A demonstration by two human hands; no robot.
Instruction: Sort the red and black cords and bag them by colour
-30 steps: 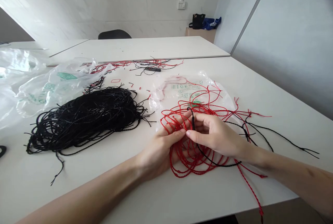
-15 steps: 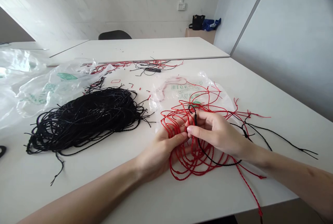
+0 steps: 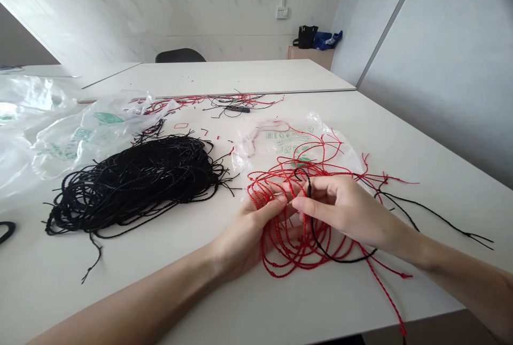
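Note:
A loose bundle of red braided cords [image 3: 298, 259] lies looped over and around my left hand [image 3: 256, 227]. That hand is closed on the red cords, its thumb pressing strands against the fingers. Just to the right, my right hand [image 3: 336, 203] is in a pinch, thumb toward the forefinger, among the strands. A black cord [image 3: 340, 260] runs across its fingers and curves down below the palm; its upper end hooks over the red loops. Which strand sits between the right fingertips is hard to make out. Beneath the bundle lies a clear plastic bag [image 3: 260, 142] with green print.
A large heap of black cords [image 3: 132, 185] lies to the left, with crumpled clear bags [image 3: 88, 126] behind it. Red and black scraps and a dark slim tool [image 3: 238, 109] lie farther back. Black cord ends [image 3: 433, 209] stretch out at the right.
My right hand has shifted slightly right and down, away from the left thumb, and the black cord moved with it. My left hand stays on the red cords. The view shifted slightly.

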